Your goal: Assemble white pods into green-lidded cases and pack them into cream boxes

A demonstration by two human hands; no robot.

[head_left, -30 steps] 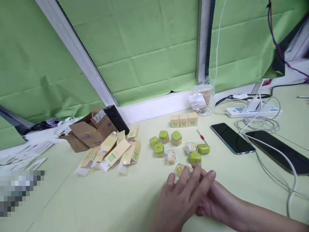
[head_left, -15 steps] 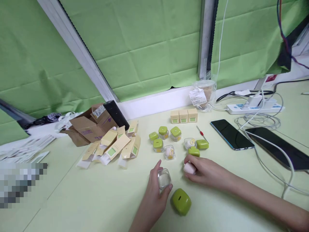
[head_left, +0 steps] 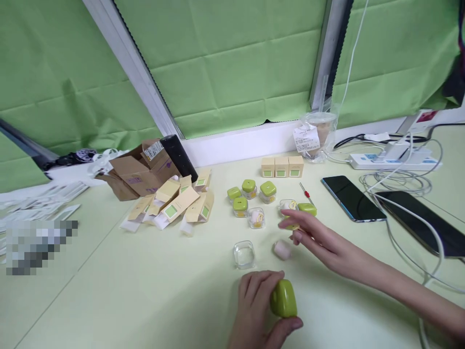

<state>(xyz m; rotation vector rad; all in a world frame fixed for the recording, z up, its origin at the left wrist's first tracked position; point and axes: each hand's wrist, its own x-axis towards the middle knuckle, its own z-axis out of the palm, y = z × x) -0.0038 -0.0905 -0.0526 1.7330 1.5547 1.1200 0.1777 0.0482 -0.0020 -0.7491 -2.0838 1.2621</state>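
My left hand grips a rounded green lid between thumb and fingers, tilted on its side near the front of the table. Just beyond it stands a clear square jar without a lid. A small pale pink roll-shaped piece lies to the jar's right. Over the table beside that piece, my right hand has its fingers stretched out and holds nothing. Its fingertips partly cover another green lid; whether they touch it I cannot tell. A clear jar with contents sits farther back.
Several green-lidded jars cluster mid-table, with three small boxes behind. Opened cartons lie left. A red-handled screwdriver, two phones and loose white cables are on the right.
My left hand has let go of the clear jar and picked up the green lid from the table. My right hand has released the pink piece and opened, moving slightly away.
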